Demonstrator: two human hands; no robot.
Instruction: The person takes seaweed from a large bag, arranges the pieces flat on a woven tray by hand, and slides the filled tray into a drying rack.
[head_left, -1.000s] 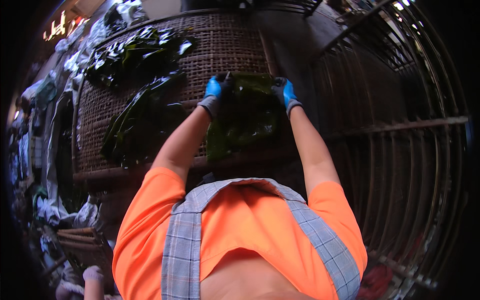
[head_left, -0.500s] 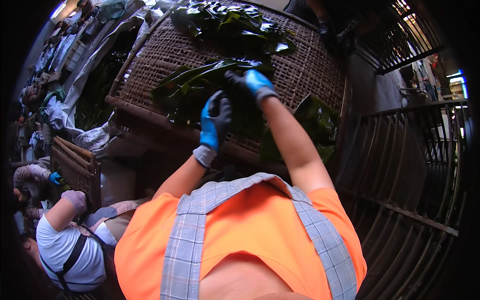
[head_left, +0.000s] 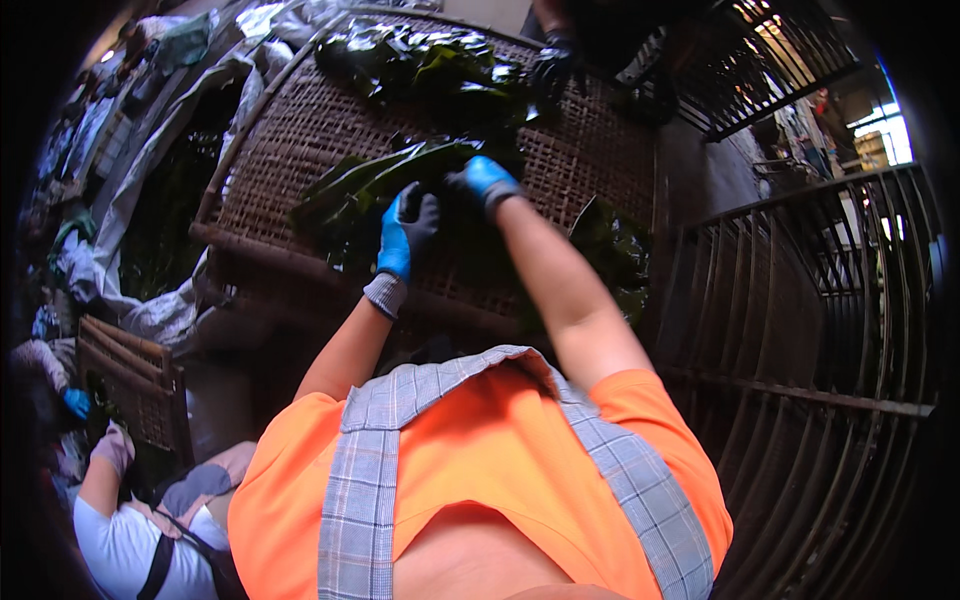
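Note:
Large glossy dark green leaves (head_left: 385, 170) lie layered on a woven bamboo tray (head_left: 265, 185) in front of me. My left hand (head_left: 405, 238), in a blue and grey glove, is over the near part of this layer, its thumb and fingers apart. Just right of it, my right hand (head_left: 487, 183) wears a matching glove. Its fingertips are bent together at the upper edge of a leaf and partly lost against the dark green. A second pile of leaves (head_left: 430, 65) covers the tray's far side, and more leaves (head_left: 610, 240) lie at its right edge.
Across the tray is another person's dark-gloved hand (head_left: 557, 68). Pale plastic sheeting (head_left: 160, 310) drapes at the left. Lower left, a co-worker in a white shirt (head_left: 125, 545) is beside a smaller woven panel (head_left: 130, 385). Slatted racks (head_left: 780, 400) stand at the right.
My right hand has come down and left over the leaves, its fingers closing at the leaf edge. The view has shifted slightly. The far person's gloved hand has come closer to the tray.

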